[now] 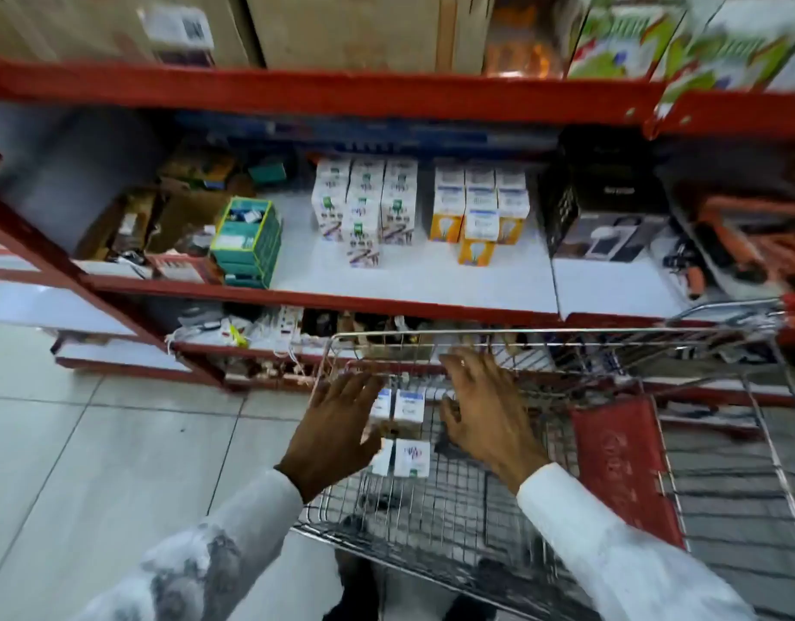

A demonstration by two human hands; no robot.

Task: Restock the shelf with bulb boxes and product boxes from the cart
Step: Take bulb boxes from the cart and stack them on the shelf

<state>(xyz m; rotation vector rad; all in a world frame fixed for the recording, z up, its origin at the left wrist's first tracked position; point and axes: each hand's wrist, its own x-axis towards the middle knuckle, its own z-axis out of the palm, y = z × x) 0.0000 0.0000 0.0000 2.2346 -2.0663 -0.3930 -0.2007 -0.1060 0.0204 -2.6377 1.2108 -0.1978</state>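
Observation:
Both my hands hang over the left end of a wire cart [543, 333]. Several small white bulb boxes [409, 407] lie on the cart's mesh floor between them. My left hand [341, 419] has its fingers spread and partly covers the leftmost boxes; whether it touches them I cannot tell. My right hand [480, 410] hovers open just right of the boxes, holding nothing. On the white middle shelf [431, 280] stand rows of white-and-green boxes [364, 208] and white-and-orange bulb boxes [480, 208].
A stack of green boxes [247, 239] stands left on the shelf, a black product box [606, 217] at right. Red shelf beams [297, 89] cross above and below. A red child-seat flap [624, 463] sits in the cart. Tiled floor [95, 441] lies at left.

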